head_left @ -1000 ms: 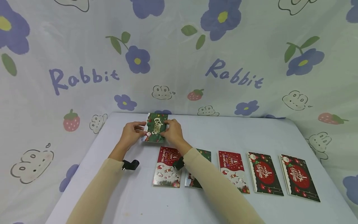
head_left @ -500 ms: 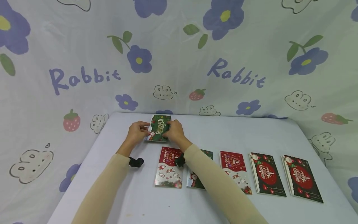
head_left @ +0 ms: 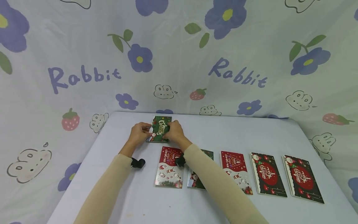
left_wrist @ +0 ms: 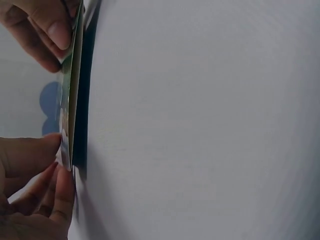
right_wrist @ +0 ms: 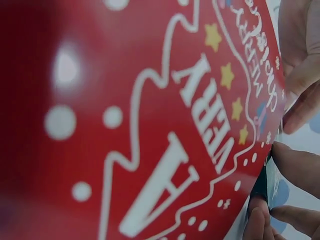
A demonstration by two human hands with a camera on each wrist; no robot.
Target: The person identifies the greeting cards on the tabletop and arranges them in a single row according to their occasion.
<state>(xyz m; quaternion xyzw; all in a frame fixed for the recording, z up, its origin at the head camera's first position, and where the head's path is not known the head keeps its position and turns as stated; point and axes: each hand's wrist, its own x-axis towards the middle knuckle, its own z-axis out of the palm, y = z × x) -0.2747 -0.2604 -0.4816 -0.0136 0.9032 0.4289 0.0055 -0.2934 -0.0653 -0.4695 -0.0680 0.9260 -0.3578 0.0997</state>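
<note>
A green Christmas card (head_left: 160, 128) with gold lettering lies between both hands at the back left of the table. My left hand (head_left: 139, 134) pinches its left edge between thumb and fingers, as the left wrist view also shows. On its right side, my right hand (head_left: 175, 133) grips the edge with thumb and fingers. Seen edge-on in the left wrist view, the folded card (left_wrist: 71, 110) is close to the table. Just nearer than the hands lies a red-and-white Christmas card (head_left: 169, 169), whose red top (right_wrist: 150, 110) fills much of the right wrist view.
Rightward in a row lie a second green card (head_left: 194, 180), partly hidden by the right sleeve (head_left: 215, 183), another red-and-white card (head_left: 233, 161), and two dark cards with red circles (head_left: 268, 174), (head_left: 302, 179). A printed cloth (head_left: 179, 56) hangs behind the white table (head_left: 251, 133).
Both hands have shifted the green card slightly right and lower, and it lies flatter. The row of cards has stayed in place; the head view has drifted a little.
</note>
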